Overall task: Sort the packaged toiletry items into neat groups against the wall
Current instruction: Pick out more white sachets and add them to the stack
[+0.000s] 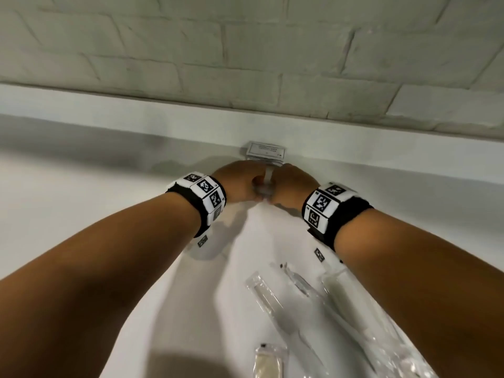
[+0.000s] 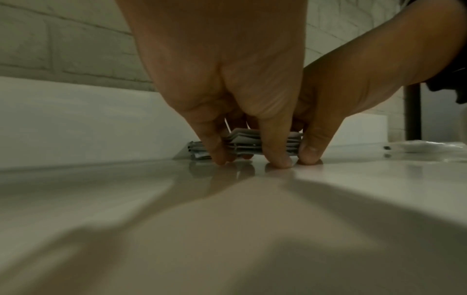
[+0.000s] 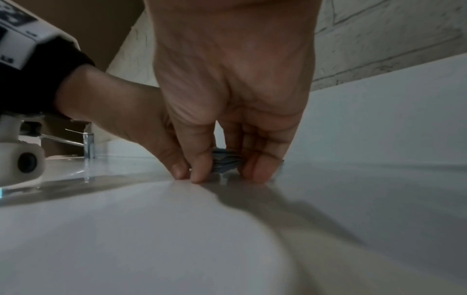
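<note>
A small stack of flat white packets (image 2: 242, 142) stands on the white counter, a short way from the wall. My left hand (image 1: 244, 184) and right hand (image 1: 290, 184) meet over it, each gripping one side, with the fingertips (image 2: 279, 162) down on the counter. In the right wrist view the right hand (image 3: 227, 171) curls round the stack's bluish edges (image 3: 226, 160). A second stack of white packets (image 1: 266, 151) lies flat against the wall just behind the hands. Most of the gripped stack is hidden by the fingers.
Long clear-wrapped items (image 1: 272, 304) (image 1: 351, 312) lie on the counter (image 1: 81, 200) at the lower right, under my right forearm. A yellowish packet (image 1: 268, 361) sits near the bottom edge. A chrome tap (image 3: 88, 145) stands far to the left. Behind runs a white brick wall (image 1: 245, 50).
</note>
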